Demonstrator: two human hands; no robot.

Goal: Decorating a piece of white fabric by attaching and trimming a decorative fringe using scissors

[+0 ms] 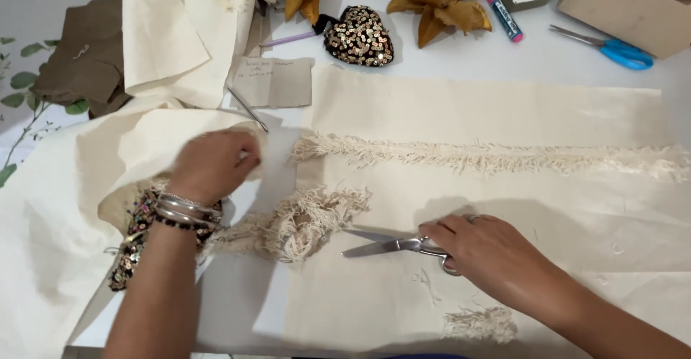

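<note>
Head view: cream fabric [504, 114] lay flat across worktop [461, 57], fringed strip [302, 222] at centre. Left hand [214, 163] pinched fabric edge. Right hand [479, 247] gripped open metal scissors [389, 244]. Risk: slack fabric shifting, blades snagging fringe.

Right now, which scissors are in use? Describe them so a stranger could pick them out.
Start at the cream fabric panel with fringed strips that covers the white table. Near its lower middle, the right hand rests on the metal scissors, blades open and pointing left toward a clump of fringe. They are all silver, unlike the blue-handled scissors lying untouched at top right.
</note>
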